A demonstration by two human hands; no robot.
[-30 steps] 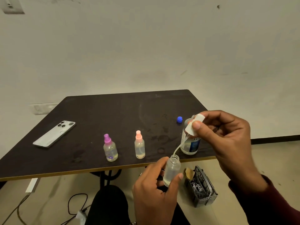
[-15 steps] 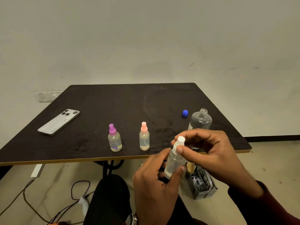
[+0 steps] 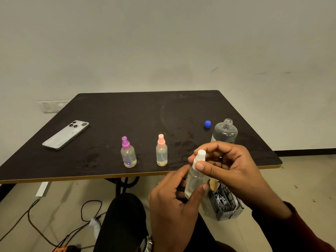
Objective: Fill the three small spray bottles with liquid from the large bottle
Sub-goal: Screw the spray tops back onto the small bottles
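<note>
bottle, the clear one (image 3: 193, 180), sits off the table edge above the lap, upright with a slight tilt, white spray top (image 3: 200, 156) seated on its neck; liquid visible inside. left hand (image 3: 174, 200) wraps the body from below, thumb on the front, fingers curled behind, likely to keep it from turning. right hand (image 3: 227, 166) pinches the white spray top, thumb on the collar and fingers curled over it, which looks like screwing the top on; how tight it is can't be told. both grips closed on their part, nothing loose. purple-top bottle (image 3: 128, 155) and pink-top bottle (image 3: 161, 151) stand capped near the front edge of the table (image 3: 127, 113), apart from each other, both holding liquid, so probably done. large bottle (image 3: 225, 131) stands open behind the right hand, its blue cap (image 3: 207, 124) just beside it. phone (image 3: 65, 134) lies far left.
</note>
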